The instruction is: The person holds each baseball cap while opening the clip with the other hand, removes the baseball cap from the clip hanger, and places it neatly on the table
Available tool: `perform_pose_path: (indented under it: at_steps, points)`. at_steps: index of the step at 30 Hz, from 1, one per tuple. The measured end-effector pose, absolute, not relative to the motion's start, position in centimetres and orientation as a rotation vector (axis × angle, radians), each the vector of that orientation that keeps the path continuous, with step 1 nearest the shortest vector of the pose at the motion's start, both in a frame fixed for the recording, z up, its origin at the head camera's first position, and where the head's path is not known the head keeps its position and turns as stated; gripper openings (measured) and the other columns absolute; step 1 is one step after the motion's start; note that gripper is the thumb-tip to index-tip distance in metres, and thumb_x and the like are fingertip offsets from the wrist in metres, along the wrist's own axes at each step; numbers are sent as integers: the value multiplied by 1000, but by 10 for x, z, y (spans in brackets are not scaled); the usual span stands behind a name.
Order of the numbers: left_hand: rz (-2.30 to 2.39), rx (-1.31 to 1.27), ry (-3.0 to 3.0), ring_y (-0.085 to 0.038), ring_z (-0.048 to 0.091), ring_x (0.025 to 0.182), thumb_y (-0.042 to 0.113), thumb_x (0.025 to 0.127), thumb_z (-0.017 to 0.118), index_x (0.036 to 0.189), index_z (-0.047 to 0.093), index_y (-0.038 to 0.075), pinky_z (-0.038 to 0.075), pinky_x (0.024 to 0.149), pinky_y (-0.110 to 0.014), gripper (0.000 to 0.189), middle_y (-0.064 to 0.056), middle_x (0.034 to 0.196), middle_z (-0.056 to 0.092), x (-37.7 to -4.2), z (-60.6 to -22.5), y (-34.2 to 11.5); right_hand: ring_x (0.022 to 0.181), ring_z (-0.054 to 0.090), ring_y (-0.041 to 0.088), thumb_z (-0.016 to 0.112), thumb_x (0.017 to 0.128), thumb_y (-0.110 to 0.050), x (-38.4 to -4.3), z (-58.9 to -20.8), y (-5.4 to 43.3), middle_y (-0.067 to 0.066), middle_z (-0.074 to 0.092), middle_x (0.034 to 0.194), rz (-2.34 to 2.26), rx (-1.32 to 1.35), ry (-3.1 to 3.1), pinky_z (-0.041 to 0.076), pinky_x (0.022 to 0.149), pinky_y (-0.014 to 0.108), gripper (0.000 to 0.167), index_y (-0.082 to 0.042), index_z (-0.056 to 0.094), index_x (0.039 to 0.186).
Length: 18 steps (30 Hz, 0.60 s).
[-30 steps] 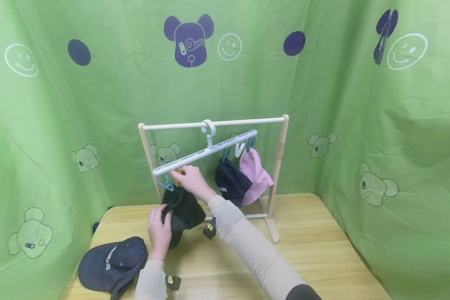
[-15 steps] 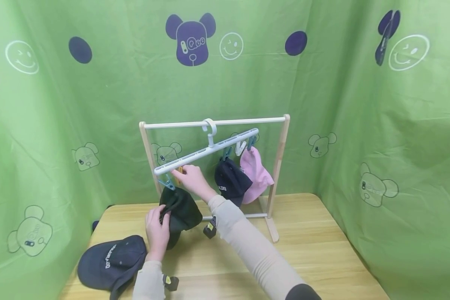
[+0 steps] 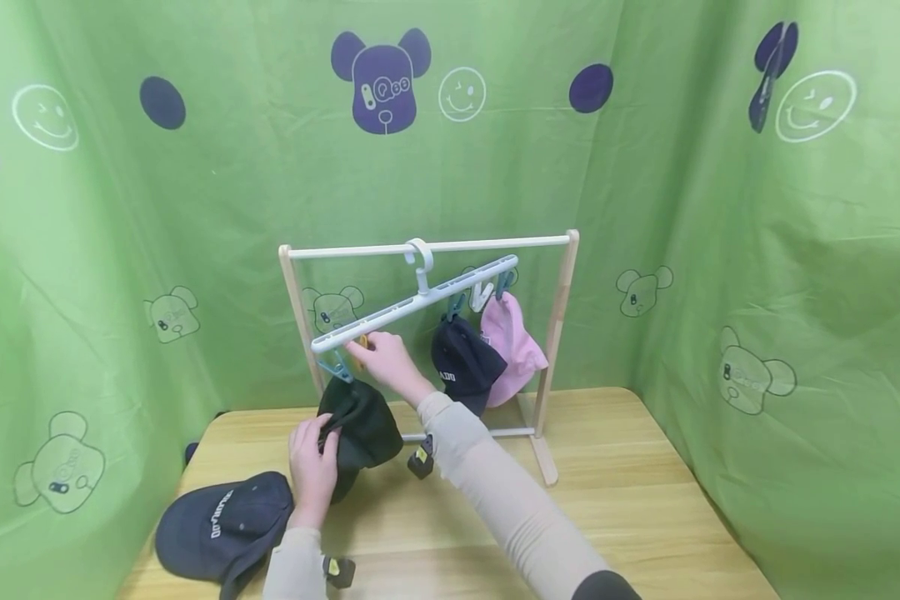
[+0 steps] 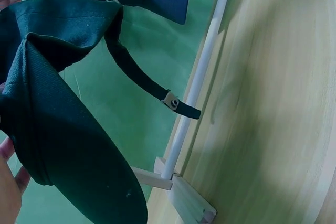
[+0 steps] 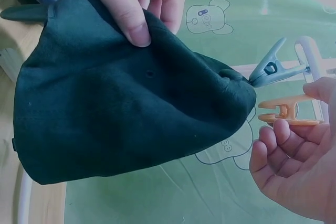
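Note:
A dark green cap hangs by its crown from a blue clothespin at the left end of the white hanger. My left hand pinches the cap's side, thumb on the cloth in the right wrist view. With thumb and fingers, my right hand squeezes an orange clothespin under the hanger; its tips stand slightly apart beside the crown. In the left wrist view, the brim and a loose buckled strap of the cap hang down.
The hanger tilts, left end low, on a wooden rack. Farther right hang a navy cap and a pink cap, with a white clothespin between their clips. Another navy cap lies on the table at left.
My left hand and the green cap have shifted slightly left. My right hand keeps its grip on the orange clothespin, nearly still.

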<state>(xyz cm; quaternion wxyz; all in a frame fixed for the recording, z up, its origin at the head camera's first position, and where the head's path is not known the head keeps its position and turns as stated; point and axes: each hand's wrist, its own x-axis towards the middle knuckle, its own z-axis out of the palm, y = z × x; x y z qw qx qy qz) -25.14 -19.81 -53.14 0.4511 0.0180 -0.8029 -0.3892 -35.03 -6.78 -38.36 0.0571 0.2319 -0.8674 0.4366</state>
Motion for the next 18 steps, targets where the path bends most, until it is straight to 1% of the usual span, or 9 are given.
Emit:
perform_pose_path:
  at_steps: [9,16,18]
  points:
    - [-940,24,-1961,-37,55,102,1,83,71,104,69,4,40,91,-42,21,-19,103,65,-246,-535,-202,60,49,13,58,95,-39,-349,-383,-67,2,60,69,1333,709,-2628,38,54,20,36,-8,62,77]
    - [-951,26,-2001,-34,56,103,2,85,70,106,70,7,41,91,-37,22,-16,106,66,-237,-534,-210,60,49,12,58,95,-38,-351,-386,-66,2,59,68,1320,711,-2626,38,53,19,36,-7,62,77]
    - [-951,24,-2005,-34,56,103,2,85,70,106,70,7,40,91,-36,22,-17,105,66,-234,-532,-211,60,49,13,57,95,-39,-352,-386,-66,2,59,68,1319,711,-2625,38,54,19,37,-7,63,77]
